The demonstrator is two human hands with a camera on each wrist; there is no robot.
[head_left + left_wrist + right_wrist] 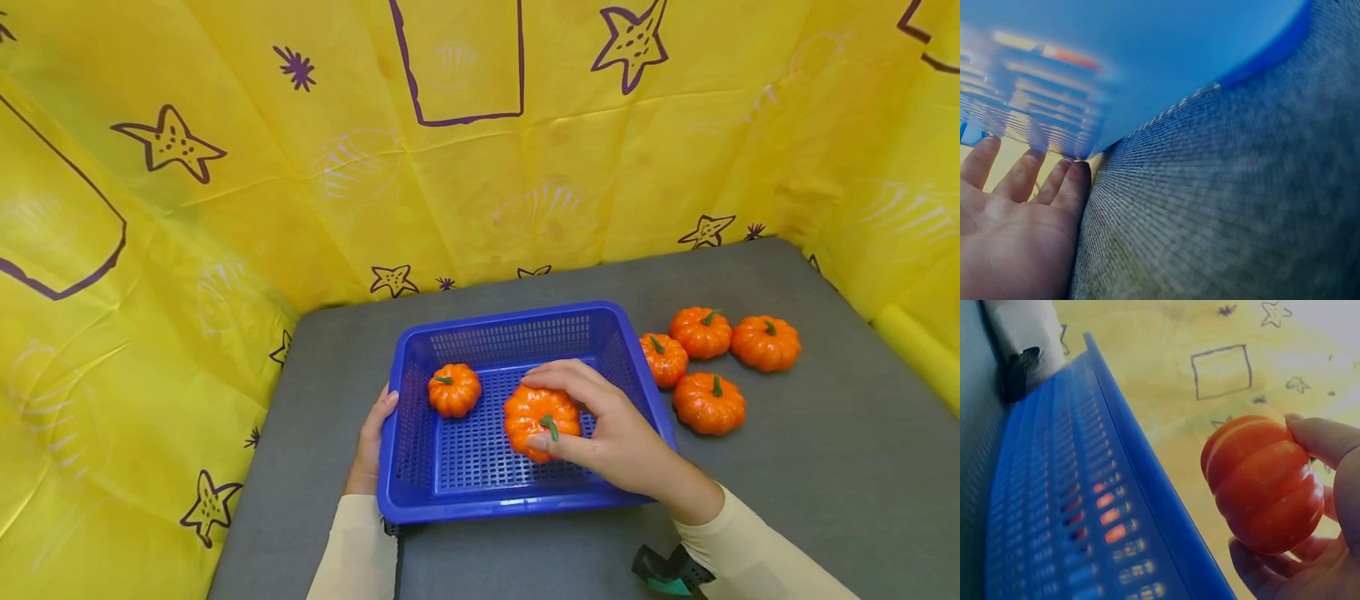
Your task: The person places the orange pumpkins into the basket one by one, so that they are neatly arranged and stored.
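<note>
My right hand grips a small orange pumpkin with a green stem, thumb on the near side and fingers round the far side. In the head view it overlaps the inside of a blue plastic basket; the right wrist view has the held pumpkin above the level of the basket rim. Another pumpkin sits inside on the left part of the basket floor. At the basket's left outer wall is my left hand, its fingers extended against the slatted side.
Several more pumpkins lie grouped on the grey tabletop, right beside the basket. Yellow cloth with starfish drawings hangs behind and along both sides. A black and green strap device is at my right wrist.
</note>
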